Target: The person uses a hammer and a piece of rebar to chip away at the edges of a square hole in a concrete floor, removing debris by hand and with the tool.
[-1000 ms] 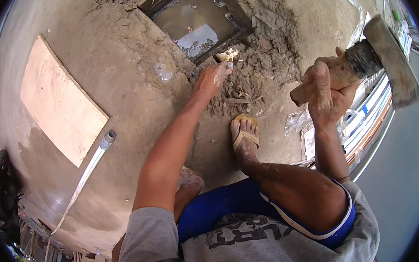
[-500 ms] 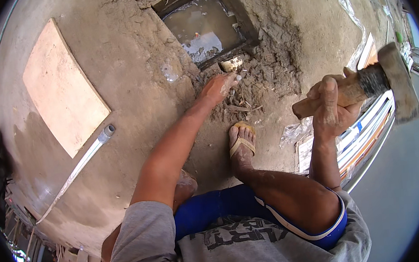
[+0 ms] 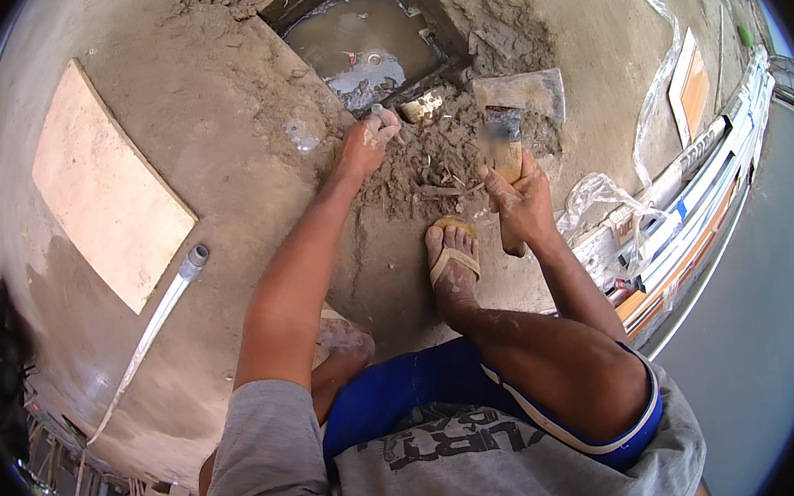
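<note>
My left hand (image 3: 368, 146) is closed around a short grey metal chisel (image 3: 378, 111), its blunt end poking up from the fingers; its tip is hard to make out. It is at the near edge of a square pit (image 3: 455, 34) with muddy water in it. Right of this hand a pale, broken-looking piece (image 3: 422, 107) juts from the pit's edge. My right hand (image 3: 522, 203) grips an axe (image 3: 527, 95) by its wooden handle, with dark wrapping below the head. The axe head is low over the loose wet rubble (image 3: 432, 161), right of the chisel.
A pale board (image 3: 108, 187) lies on the floor at the left, beside a grey pipe (image 3: 164, 308). Long strips and panels (image 3: 695, 238) with clear plastic wrap (image 3: 598, 197) lie along the right. My sandalled foot (image 3: 453, 251) stands near the rubble.
The axe has swung down and left from its raised place at the right, and its head now points away from me. My left hand has shifted slightly left and up with the chisel.
</note>
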Demonstrator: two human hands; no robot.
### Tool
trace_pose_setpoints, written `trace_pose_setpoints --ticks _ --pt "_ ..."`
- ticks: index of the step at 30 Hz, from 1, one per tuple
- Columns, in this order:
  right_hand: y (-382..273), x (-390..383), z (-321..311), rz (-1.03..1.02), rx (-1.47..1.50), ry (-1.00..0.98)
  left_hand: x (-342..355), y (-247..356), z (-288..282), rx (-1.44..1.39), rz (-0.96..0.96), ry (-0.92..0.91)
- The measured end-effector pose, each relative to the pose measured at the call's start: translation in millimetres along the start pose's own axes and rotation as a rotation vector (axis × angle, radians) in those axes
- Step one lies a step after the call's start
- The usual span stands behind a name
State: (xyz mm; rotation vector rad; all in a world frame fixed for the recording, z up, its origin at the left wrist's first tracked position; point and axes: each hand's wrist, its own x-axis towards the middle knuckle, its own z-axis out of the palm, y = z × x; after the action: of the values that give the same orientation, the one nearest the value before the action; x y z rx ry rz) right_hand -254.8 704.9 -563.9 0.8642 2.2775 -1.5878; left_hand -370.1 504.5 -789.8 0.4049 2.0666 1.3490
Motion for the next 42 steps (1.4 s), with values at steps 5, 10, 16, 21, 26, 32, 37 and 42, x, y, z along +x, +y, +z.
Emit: trace_pose_setpoints --ticks 5,10,16,21,26,32,37,42 --pt "18 8 -12 0.021 0.213 0.09 1 12 -14 -0.11 -0.049 0.251" --pt "16 6 -12 0.058 0.149 0.056 -14 32 2 -0.032 -0.035 0.145" --pt "-6 5 -8 0.122 0.12 -0.071 -17 40 18 0.098 -0.078 0.087" --pt "-28 8 -4 0.094 0.111 -0.112 -17 25 16 0.223 0.079 0.111" --pt "-48 10 -11 0.081 -0.019 -0.116 -8 62 2 0.182 -0.145 0.003" --pt "-95 8 -13 -0.594 0.014 0.357 -13 39 0 0.241 -0.093 0.045" --pt "19 35 6 -0.491 -0.622 0.064 -14 63 -2 0.173 -0.087 0.028" --pt "-8 36 -13 -0.268 -0.663 -0.064 -17 26 20 0.119 -0.045 0.032"
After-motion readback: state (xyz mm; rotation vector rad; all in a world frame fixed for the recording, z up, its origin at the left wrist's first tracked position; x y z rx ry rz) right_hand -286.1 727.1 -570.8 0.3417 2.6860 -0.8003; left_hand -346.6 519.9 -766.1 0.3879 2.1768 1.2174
